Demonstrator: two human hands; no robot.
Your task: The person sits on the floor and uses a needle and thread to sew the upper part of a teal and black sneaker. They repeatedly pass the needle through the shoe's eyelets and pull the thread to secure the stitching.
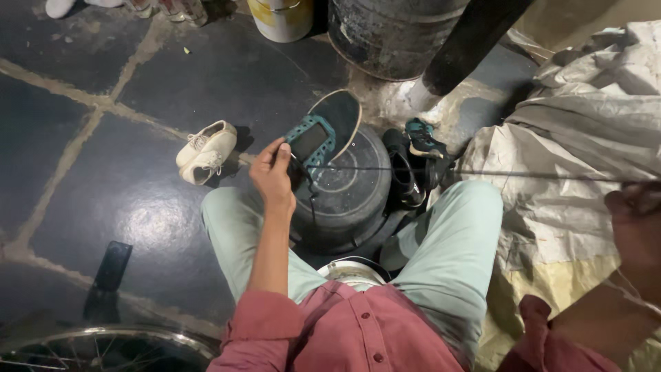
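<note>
Here, left hand pinches a needle against the teal-trimmed shoe, which lies sole-up on the black round stand. Right hand, far right of the stand, blurred; a taut thread runs to it, grip unclear. White shoe left of stand.

I see dim, warm light with a soft sheen on the dark stone floor; my right hand is blurred at the frame edge.
</note>
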